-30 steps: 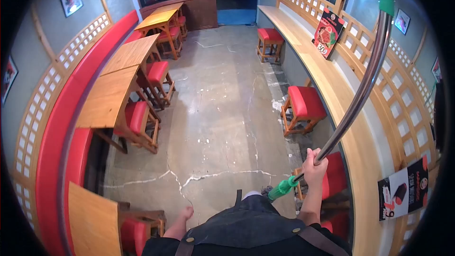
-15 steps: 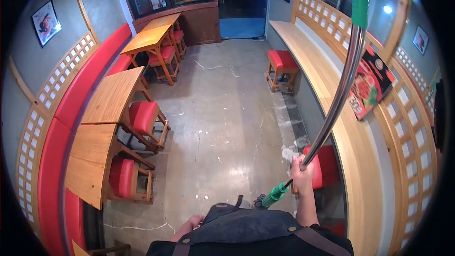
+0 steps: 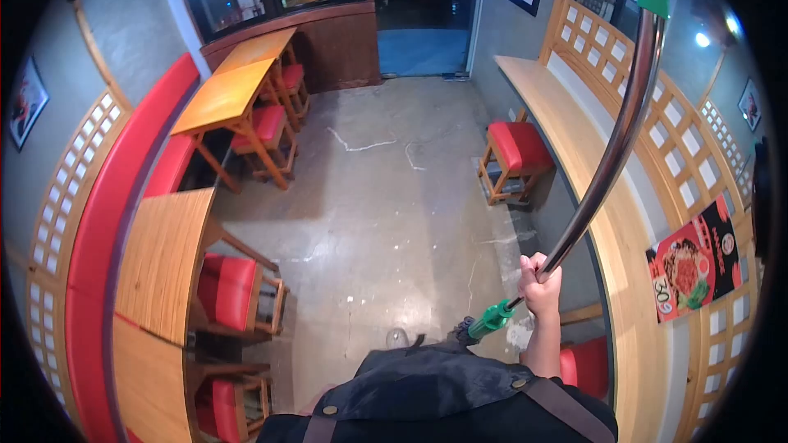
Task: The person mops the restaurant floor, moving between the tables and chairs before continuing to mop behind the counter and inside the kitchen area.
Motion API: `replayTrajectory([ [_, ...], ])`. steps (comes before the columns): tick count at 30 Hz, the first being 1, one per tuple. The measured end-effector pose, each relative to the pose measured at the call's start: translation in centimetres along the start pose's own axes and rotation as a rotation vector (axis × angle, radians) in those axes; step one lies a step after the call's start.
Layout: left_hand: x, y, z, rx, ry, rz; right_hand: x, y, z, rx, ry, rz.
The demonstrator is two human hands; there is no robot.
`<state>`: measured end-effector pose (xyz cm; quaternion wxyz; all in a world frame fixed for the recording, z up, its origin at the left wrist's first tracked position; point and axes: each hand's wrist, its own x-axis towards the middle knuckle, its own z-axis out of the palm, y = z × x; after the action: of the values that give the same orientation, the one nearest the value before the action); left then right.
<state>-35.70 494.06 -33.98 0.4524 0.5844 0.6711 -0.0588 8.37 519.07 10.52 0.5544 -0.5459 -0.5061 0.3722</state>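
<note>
My right hand (image 3: 541, 285) is wrapped round the metal pole of a mop (image 3: 611, 156). The pole slants up to the right, past the top edge of the view, where a green sleeve covers it. Below my fist is the mop's green head clamp (image 3: 492, 317), close to the front of my dark apron (image 3: 427, 385). Dark strands at the clamp's lower end show only in part, low over the floor. My left hand does not show; the apron and the lower edge cut off that side.
Wooden tables (image 3: 164, 258) and red stools (image 3: 226, 291) line the left side, before a red bench (image 3: 111, 221). On the right runs a long wooden counter (image 3: 587, 160) with a red stool (image 3: 519, 148) beneath it. A doorway (image 3: 423, 25) stands ahead, past the cracked concrete floor (image 3: 386, 213).
The view has moved forward along the room, so the tables and the stools sit nearer. My left hand has gone out of sight. The mop stays in my right hand.
</note>
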Motion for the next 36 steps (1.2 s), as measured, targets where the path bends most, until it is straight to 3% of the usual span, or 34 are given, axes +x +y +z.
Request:
replayTrajectory([
  [1,3.9,-0.1,-3.4,0.469,0.052,0.315,2.7,0.4,1.1,-0.013,0.014,-0.032],
  [2,6.3,1.2,-7.5,-0.083,0.089,-0.034,5.3,1.0,2.1,0.009,0.035,-0.033],
  [3,7.5,4.6,-13.9,-0.676,0.319,-0.310,7.7,1.5,3.3,0.007,0.048,-0.025],
  [5,15.0,6.3,-21.8,-0.804,0.483,-0.094,12.5,2.6,5.5,0.096,0.052,-0.055],
  [8,23.4,11.9,-33.2,-0.816,0.515,0.061,20.1,5.0,8.8,0.129,0.059,-0.059],
  [9,25.6,14.0,-36.2,-0.871,0.536,0.063,23.2,7.2,9.4,0.094,0.001,-0.142],
  [11,30.0,16.2,-39.0,-0.940,0.562,0.061,29.3,8.6,11.5,0.145,-0.004,-0.116],
  [13,33.8,17.3,-40.7,-0.792,0.539,-0.037,35.8,9.2,14.3,0.207,-0.002,-0.117],
  [15,36.8,16.6,-38.8,-1.011,0.420,-0.033,42.4,9.3,17.2,0.281,-0.047,-0.072],
  [16,38.1,15.7,-38.7,-1.051,0.122,-0.053,45.6,9.2,18.7,0.284,-0.051,-0.065],
  [17,40.2,17.4,-37.9,-0.791,0.022,-0.340,48.6,9.0,20.2,0.280,-0.084,-0.096],
  [18,40.6,15.1,-40.3,-0.884,0.181,0.065,51.7,9.0,21.8,0.273,-0.117,-0.128],
  [21,43.5,17.1,-40.1,-0.851,0.239,-0.428,60.8,9.3,26.9,0.294,-0.184,-0.159],
  [24,48.4,15.6,-42.8,-1.207,0.243,-0.369,69.5,9.4,32.7,0.439,-0.226,-0.224],
  [26,50.7,16.5,-46.6,-0.977,0.210,-0.544,75.0,10.7,36.1,0.562,-0.267,-0.256],
  [29,58.2,16.2,-52.8,-0.802,0.143,-0.562,83.1,12.4,41.4,0.656,-0.323,-0.307],
  [32,68.7,18.1,-63.1,-0.567,0.154,-0.518,90.5,13.1,46.8,0.577,-0.320,-0.384],
  [33,72.3,21.6,-69.1,-0.510,0.229,-0.494,93.2,12.6,48.3,0.566,-0.317,-0.384],
  [34,72.2,30.3,-77.9,-0.429,0.425,-0.391,95.3,12.0,49.8,0.477,-0.366,-0.362],
  [36,76.3,39.3,-88.8,-0.532,0.626,0.210,99.4,12.1,52.7,0.386,-0.407,-0.325],
])
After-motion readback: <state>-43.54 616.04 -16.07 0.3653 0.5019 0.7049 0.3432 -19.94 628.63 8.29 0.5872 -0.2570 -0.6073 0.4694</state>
